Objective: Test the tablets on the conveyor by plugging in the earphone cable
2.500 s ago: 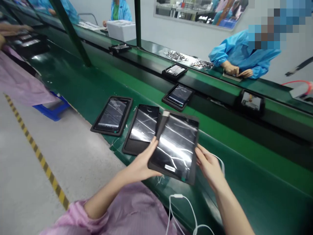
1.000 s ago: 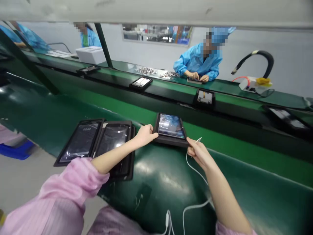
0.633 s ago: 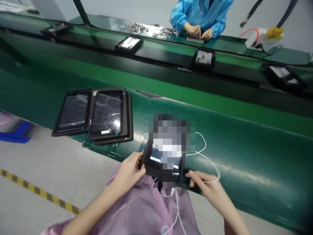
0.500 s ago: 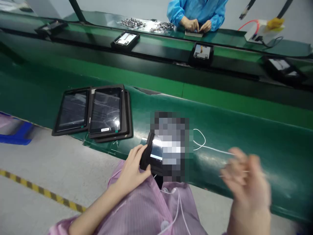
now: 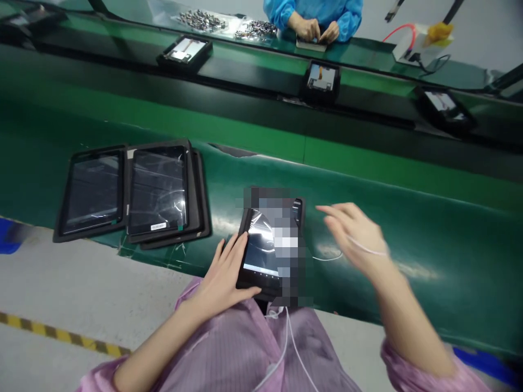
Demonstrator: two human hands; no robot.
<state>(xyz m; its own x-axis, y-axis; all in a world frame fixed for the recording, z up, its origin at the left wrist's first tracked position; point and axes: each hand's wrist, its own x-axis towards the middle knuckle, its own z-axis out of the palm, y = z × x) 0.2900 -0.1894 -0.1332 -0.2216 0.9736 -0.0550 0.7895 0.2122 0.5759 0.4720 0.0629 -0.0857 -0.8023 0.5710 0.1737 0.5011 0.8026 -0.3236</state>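
Note:
My left hand [image 5: 224,272] grips the left edge of a black-cased tablet [image 5: 261,250] that leans on the near edge of the green belt [image 5: 408,228], its lit screen partly blurred. A thin white cable [image 5: 286,343] hangs from the tablet's lower edge over my pink smock. My right hand [image 5: 354,234] hovers to the right of the tablet with fingers stretched toward it, and a loop of the white cable lies across its back. Left of me, two dark tablets [image 5: 157,188] in black trays lie side by side on the belt.
More trays with devices [image 5: 321,79] sit on the far conveyor lane. A person in a blue coat [image 5: 312,16] works across the line beside piles of small metal parts [image 5: 200,19]. Grey floor with a yellow-black stripe [image 5: 53,335] lies at lower left.
I took a tablet from the belt and drew it to the near edge. My right hand let go, swung out to the right, and has now come back beside the tablet.

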